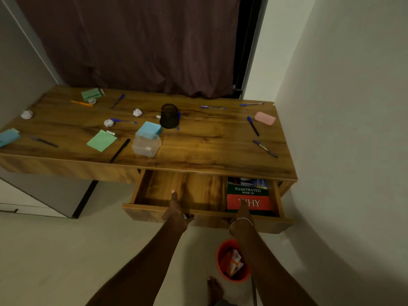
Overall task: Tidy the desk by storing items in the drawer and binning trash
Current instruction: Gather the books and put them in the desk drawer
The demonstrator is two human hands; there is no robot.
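Observation:
The wooden desk's drawer point(154, 191) stands pulled out, with a green and red book point(249, 195) lying at its right end. My left hand point(176, 214) grips the drawer's front edge, thumb inside. My right hand point(242, 214) holds the same edge further right, thumb over the book. On the desk point(209, 140) lie several pens, crumpled paper balls point(137, 112), green sticky notes point(101, 140), blue notes point(150, 128), a pink pad point(265, 118), a dark mesh pen cup point(169, 115) and a clear plastic box point(146, 144).
An orange bin point(223, 257) with paper scraps stands on the floor below the drawer, beside my bare foot point(215, 290). A white wall runs along the desk's right side. A dark curtain hangs behind the desk. A grey cabinet point(55, 195) stands at the left.

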